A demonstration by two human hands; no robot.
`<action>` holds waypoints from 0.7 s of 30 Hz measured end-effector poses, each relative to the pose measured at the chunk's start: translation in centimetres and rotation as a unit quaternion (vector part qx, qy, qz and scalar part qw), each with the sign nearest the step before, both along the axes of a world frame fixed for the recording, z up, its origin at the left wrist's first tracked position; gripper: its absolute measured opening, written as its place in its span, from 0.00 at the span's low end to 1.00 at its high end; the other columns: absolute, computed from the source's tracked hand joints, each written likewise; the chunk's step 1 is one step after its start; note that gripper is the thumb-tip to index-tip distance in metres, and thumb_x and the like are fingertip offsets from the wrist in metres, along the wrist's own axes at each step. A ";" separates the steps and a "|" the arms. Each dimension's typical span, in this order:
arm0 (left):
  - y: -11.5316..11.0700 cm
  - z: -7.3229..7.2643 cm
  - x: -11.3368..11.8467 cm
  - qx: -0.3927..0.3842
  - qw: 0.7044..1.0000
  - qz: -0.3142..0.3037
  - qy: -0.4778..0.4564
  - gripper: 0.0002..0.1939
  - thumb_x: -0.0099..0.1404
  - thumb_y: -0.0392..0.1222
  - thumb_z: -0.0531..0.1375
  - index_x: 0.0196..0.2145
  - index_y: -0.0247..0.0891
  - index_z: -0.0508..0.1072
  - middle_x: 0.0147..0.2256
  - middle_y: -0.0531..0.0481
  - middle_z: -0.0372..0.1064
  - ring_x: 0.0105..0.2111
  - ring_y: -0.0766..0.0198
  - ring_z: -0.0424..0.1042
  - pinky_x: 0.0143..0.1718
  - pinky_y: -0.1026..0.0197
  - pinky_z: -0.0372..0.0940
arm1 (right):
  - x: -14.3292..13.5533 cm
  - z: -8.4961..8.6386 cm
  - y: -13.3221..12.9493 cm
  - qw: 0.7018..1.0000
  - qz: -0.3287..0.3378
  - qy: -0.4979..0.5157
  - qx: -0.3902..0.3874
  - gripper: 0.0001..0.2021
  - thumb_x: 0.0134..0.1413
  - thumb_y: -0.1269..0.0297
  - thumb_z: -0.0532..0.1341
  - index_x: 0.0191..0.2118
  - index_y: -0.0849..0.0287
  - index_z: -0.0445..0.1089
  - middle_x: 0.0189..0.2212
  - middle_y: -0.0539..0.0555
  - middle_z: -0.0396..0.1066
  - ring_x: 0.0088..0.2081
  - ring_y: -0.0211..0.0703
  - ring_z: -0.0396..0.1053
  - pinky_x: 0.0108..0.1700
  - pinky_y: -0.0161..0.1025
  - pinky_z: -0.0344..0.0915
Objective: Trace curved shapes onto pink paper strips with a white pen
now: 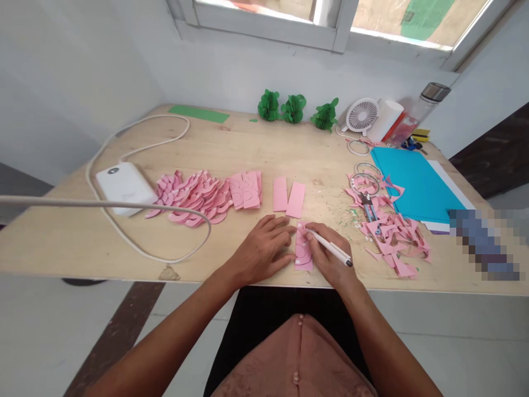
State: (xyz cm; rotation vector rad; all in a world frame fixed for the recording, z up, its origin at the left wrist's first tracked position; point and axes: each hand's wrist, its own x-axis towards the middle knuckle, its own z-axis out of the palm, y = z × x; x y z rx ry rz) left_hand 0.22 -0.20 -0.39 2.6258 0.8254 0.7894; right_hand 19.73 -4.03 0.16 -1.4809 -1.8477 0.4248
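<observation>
Two hands (264, 251) (328, 264), one pen (334, 251), three green paper ornaments (293, 109), one fan (362, 116)

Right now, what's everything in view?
Pen: 1, white, right hand
Marked strip: 1, pink, between hands
Blank strips: 2, pink, beyond hands
Marked pieces: several, pink, left
Cut pieces: many, pink, left
Scraps: many, pink, right
Tool: 1, bluish, on scraps
Rings: 3+, whitish, right
Folder: 1, blue, right
Box: 1, white, left
Cord: count unclear, white, left
Long strip: 1, green, back left
Paper figures: 3, green, back
Fan: 1, white, back right
Cylinder: 1, white, beside fan
Bottle: 1, clear, back right
Table: 1, pale, centre
Window: 1, white, back
Small oddments: unclear, back right
Top: 1, brownish, lower centre
Left hand: 1, at marked strip
Right hand: 1, holding pen
</observation>
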 end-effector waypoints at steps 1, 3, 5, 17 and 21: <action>0.0 0.0 0.0 0.000 1.000 0.000 0.000 0.06 0.64 0.42 0.58 0.32 0.39 0.66 0.48 0.47 0.72 0.57 0.53 0.63 0.59 0.45 0.56 | 0.0 0.0 0.0 1.000 0.000 -0.001 0.001 0.10 0.61 0.64 0.54 0.44 0.55 0.71 0.38 0.53 0.77 0.39 0.43 0.74 0.44 0.38 0.67; 0.0 0.0 0.0 -0.001 1.000 0.000 0.000 0.06 0.64 0.42 0.58 0.32 0.39 0.66 0.48 0.47 0.72 0.56 0.53 0.63 0.59 0.45 0.56 | 0.0 0.0 0.0 1.000 -0.001 -0.003 0.003 0.10 0.61 0.64 0.53 0.44 0.55 0.71 0.38 0.53 0.77 0.39 0.43 0.74 0.44 0.38 0.67; 0.0 0.0 0.0 -0.003 1.000 0.000 0.000 0.05 0.64 0.42 0.58 0.32 0.39 0.67 0.48 0.47 0.72 0.56 0.53 0.63 0.59 0.44 0.56 | 0.0 0.0 0.0 1.000 -0.002 -0.005 0.006 0.10 0.61 0.64 0.53 0.44 0.55 0.71 0.38 0.53 0.77 0.38 0.43 0.74 0.43 0.38 0.67; -0.1 0.3 0.1 -0.027 0.999 0.020 0.012 0.11 0.64 0.45 0.57 0.43 0.39 0.67 0.55 0.42 0.66 0.60 0.51 0.58 0.61 0.44 0.54 | 0.1 -0.1 0.1 1.000 -0.009 -0.012 -0.005 0.11 0.61 0.63 0.53 0.43 0.55 0.71 0.37 0.53 0.77 0.37 0.43 0.74 0.42 0.37 0.68; -0.1 0.3 0.1 -0.041 0.998 0.016 0.033 0.19 0.62 0.47 0.59 0.49 0.39 0.64 0.58 0.42 0.62 0.63 0.50 0.53 0.63 0.42 0.50 | 0.1 0.0 0.1 1.000 -0.007 -0.009 -0.003 0.11 0.61 0.63 0.53 0.43 0.55 0.71 0.38 0.54 0.77 0.38 0.43 0.74 0.43 0.38 0.67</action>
